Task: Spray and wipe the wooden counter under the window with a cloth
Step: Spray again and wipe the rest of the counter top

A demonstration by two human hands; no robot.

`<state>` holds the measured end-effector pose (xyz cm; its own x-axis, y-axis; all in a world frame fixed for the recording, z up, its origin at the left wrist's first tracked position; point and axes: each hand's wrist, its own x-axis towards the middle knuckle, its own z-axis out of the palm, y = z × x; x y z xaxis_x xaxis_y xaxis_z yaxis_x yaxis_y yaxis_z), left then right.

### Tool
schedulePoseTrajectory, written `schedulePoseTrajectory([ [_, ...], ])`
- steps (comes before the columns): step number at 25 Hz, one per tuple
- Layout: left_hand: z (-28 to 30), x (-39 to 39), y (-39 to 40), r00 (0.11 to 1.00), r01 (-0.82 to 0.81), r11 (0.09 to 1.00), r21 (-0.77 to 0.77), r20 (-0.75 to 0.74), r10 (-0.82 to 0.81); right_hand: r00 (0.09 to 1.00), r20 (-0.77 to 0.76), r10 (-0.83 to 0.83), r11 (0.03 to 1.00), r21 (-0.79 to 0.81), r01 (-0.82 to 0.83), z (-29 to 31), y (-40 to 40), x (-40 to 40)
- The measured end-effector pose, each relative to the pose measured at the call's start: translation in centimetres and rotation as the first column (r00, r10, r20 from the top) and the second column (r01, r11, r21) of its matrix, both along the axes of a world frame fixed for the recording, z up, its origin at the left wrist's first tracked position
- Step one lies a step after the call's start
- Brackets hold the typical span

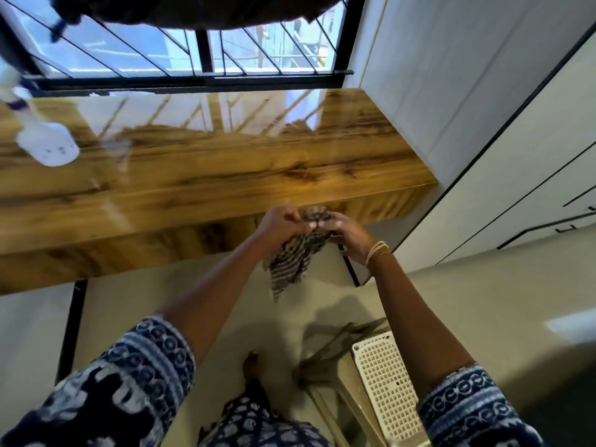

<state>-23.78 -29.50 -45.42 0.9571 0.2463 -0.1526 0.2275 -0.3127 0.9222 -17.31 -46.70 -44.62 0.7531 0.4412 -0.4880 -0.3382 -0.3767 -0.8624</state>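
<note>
We grip the cloth [298,253] with left hand [280,225] and right hand [346,235] just off the worktop [225,175] edge, probably bunching it to wipe. Spray bottle [48,143] stands far left, clear of the wiping path.

Across the middle of the frame you see the worktop [225,175]: wood with a strong grain and a high-gloss finish that mirrors the window bars. At the centre, your hands hold a cloth [295,256], a soft, matt, striped woven fabric. At the far left stands a spray bottle [48,146] of white, smooth plastic. At the lower right, note a perforated white plastic panel [387,382]. The floor [483,301] is smooth and faintly reflective.
</note>
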Motion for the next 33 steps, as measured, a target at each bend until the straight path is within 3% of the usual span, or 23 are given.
schedulePoseTrajectory([
  [1, 0.6, -1.0, 0.3, 0.993, -0.076, 0.955, -0.288, -0.104, 0.048, 0.995, 0.047, 0.088, 0.996, -0.002, -0.088, -0.3, 0.2, -0.7],
  [2, 1.3, -1.8, 0.8, 0.984, -0.114, 0.870, -0.480, -0.176, 0.032, 0.983, 0.106, 0.153, 0.988, -0.005, -0.153, -0.5, 0.6, -1.1],
  [3, 1.8, -2.0, 1.4, 0.981, -0.103, 0.850, -0.517, -0.195, 0.000, 0.971, 0.164, 0.174, 0.984, 0.018, -0.180, -0.3, 1.1, -1.5],
  [5, 2.6, -2.1, 2.3, 0.980, -0.099, 0.916, -0.388, -0.198, 0.022, 0.976, 0.181, 0.117, 0.981, 0.131, -0.142, -0.1, 1.9, -1.9],
  [7, 3.4, -1.7, 2.8, 0.975, -0.176, 0.952, -0.251, -0.175, 0.134, 0.996, 0.080, 0.046, 0.957, 0.284, -0.067, 0.4, 3.1, -1.8],
  [9, 3.7, -1.1, 3.5, 0.970, -0.189, 0.942, -0.278, -0.203, 0.135, 0.998, -0.070, 0.009, 0.901, 0.432, 0.022, 1.1, 4.6, -1.5],
  [12, 3.3, -0.8, 4.9, 0.949, -0.016, 0.976, -0.216, -0.311, -0.053, 0.979, -0.196, -0.053, 0.877, 0.459, 0.139, 1.4, 6.5, -0.4],
  [14, 2.9, -0.3, 5.8, 0.960, 0.021, 0.977, -0.212, -0.268, -0.079, 0.971, -0.220, -0.094, 0.886, 0.426, 0.182, 1.4, 7.5, 0.6],
  [16, 2.8, 0.7, 6.6, 0.976, -0.016, 0.928, -0.372, -0.209, -0.066, 0.975, -0.148, -0.163, 0.909, 0.361, 0.207, 1.6, 8.8, 2.0],
  [20, 3.1, 3.8, 7.3, 0.985, -0.112, 0.874, -0.474, -0.172, 0.033, 0.937, 0.083, -0.339, 0.921, 0.234, 0.312, 1.9, 11.3, 4.0],
  [23, 3.6, 5.9, 7.0, 0.980, -0.016, 0.722, -0.692, -0.155, -0.127, 0.921, 0.258, -0.292, 0.955, 0.120, 0.270, 0.8, 12.6, 5.1],
  [25, 3.3, 7.7, 7.2, 0.967, 0.075, 0.663, -0.745, -0.107, -0.230, 0.854, 0.419, -0.310, 0.944, 0.029, 0.328, 0.0, 12.8, 7.1],
  [27, 3.2, 10.3, 7.6, 0.966, 0.066, 0.732, -0.678, -0.142, -0.218, 0.760, 0.538, -0.365, 0.899, -0.010, 0.439, 0.0, 12.4, 10.1],
  [29, 2.6, 12.9, 8.6, 0.972, 0.003, 0.856, -0.517, -0.201, -0.125, 0.681, 0.588, -0.437, 0.836, -0.015, 0.549, 0.1, 11.6, 14.0],
  [31, 1.2, 16.0, 9.9, 0.985, -0.034, 0.944, -0.327, -0.173, -0.025, 0.673, 0.674, -0.303, 0.778, -0.232, 0.583, -1.1, 10.2, 19.0],
  [33, -0.4, 18.7, 11.3, 0.993, -0.060, 0.995, -0.078, -0.104, 0.052, 0.757, 0.650, -0.064, 0.648, -0.550, 0.527, -3.0, 9.2, 22.9],
])
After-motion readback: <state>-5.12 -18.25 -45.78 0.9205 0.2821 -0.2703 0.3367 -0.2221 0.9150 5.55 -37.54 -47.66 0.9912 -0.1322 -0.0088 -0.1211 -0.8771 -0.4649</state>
